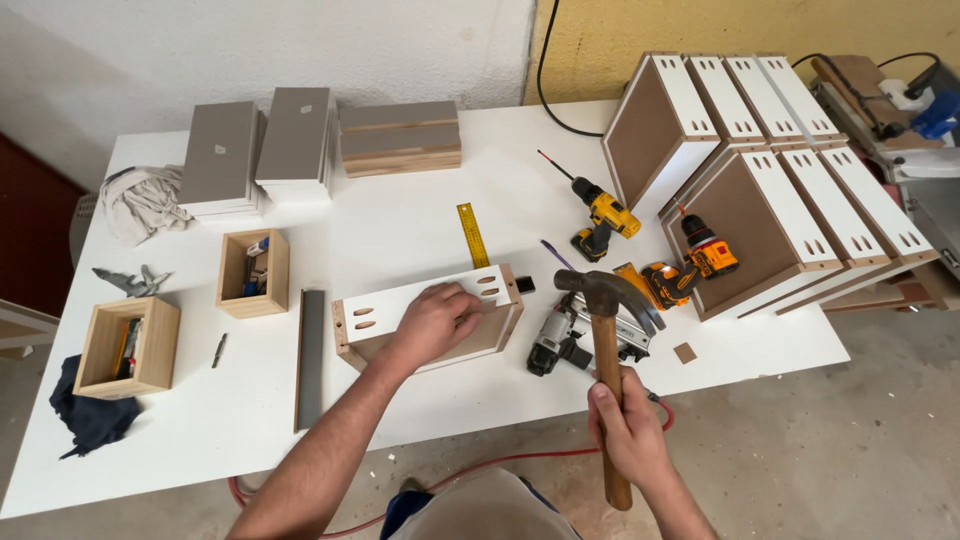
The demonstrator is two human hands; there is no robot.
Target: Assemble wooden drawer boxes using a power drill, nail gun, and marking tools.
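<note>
Hammer (607,300) stands gripped by its wooden handle in the right hand (626,425); the left hand (436,318) presses, fingers curled, on a white drawer box (372,318) on the table (400,230).

I count two small open wooden boxes (252,272) at the left, two yellow cordless drills (603,217) right of centre, three stacks of panels (295,145) at the far edge, and one hammer (607,345).

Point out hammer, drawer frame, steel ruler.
hammer (607,345), head view, on the wooden handle
drawer frame (380,305), head view, on the white top panel
steel ruler (472,234), head view, mid-blade
</note>
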